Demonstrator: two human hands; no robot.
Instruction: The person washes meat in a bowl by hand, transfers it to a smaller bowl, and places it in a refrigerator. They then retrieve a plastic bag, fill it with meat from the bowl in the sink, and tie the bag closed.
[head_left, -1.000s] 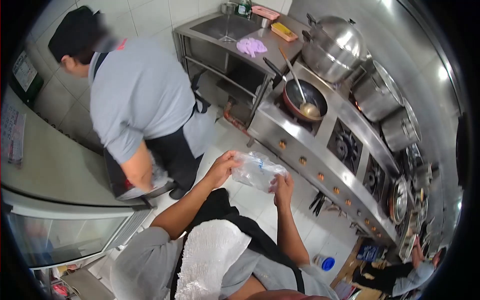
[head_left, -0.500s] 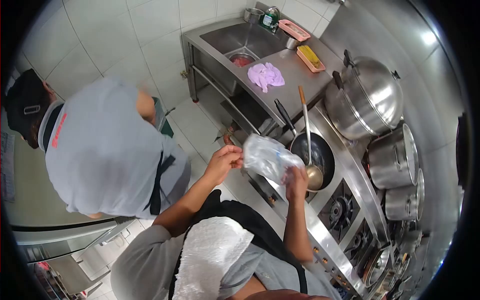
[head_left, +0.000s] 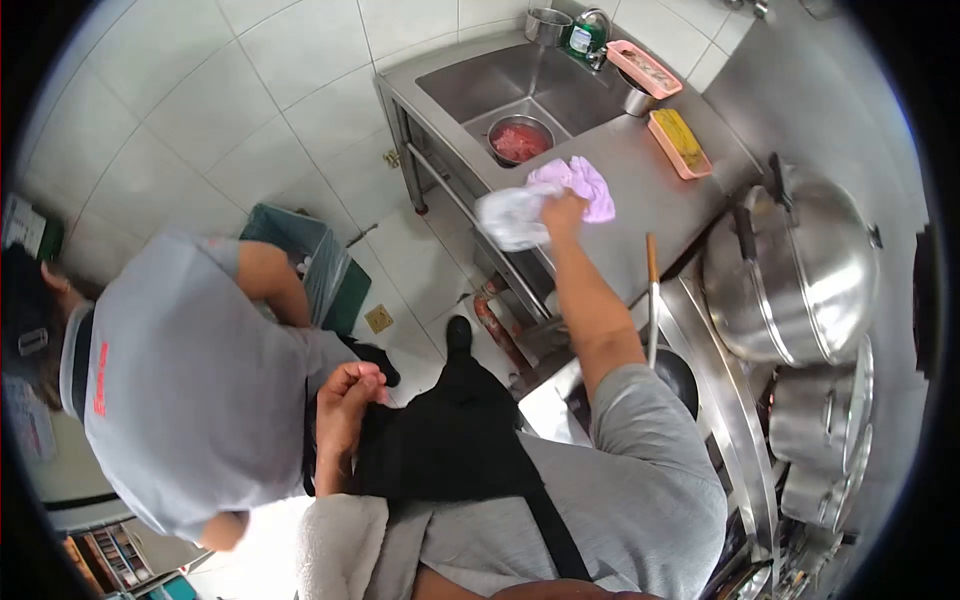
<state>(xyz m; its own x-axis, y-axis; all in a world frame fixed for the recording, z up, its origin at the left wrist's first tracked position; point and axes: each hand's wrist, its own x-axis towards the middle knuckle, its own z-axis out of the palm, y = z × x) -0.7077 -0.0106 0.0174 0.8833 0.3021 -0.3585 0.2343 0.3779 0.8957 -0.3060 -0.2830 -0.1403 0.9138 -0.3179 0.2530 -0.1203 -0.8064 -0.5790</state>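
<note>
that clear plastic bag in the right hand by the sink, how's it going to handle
The bag looks thin and crumpled, so probably floppy and very light. It sags past the counter edge from the right hand, so it likely won't hold shape. Its glossy film may be slippery.

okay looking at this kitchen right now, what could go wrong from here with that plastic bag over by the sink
The right hand holds the plastic bag right at the counter edge; set down there, it might slide to the floor. The bowl of red meat sits close by in the sink, so the bag could pick up raw juices. A co-worker bends close beside, risking a bump.
</note>
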